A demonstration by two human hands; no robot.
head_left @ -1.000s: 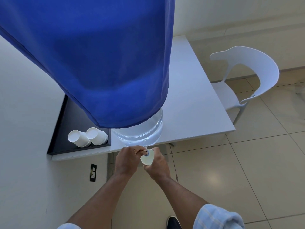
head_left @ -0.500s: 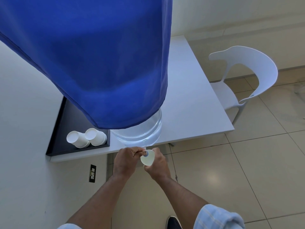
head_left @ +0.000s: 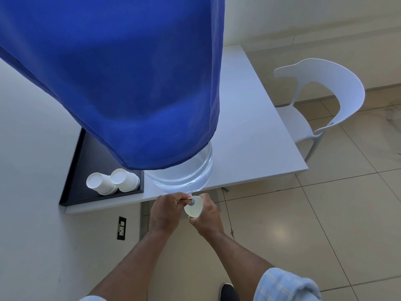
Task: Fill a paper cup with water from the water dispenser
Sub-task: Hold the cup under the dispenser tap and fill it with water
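White paper cup [head_left: 193,207] unmoved under the small dispenser tap [head_left: 191,200].
Right hand [head_left: 205,216] still grips it, left hand [head_left: 166,210] still pinches the tap; filling likely continues.

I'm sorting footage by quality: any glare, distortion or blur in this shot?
Head view: wide-angle bending curves the table edges and balloons the blue cover; a soft glare spot sits on the floor tile; lighting is bright and even; the black tray edge looks slightly smeared; both hands and the paper cup stay fairly sharp.
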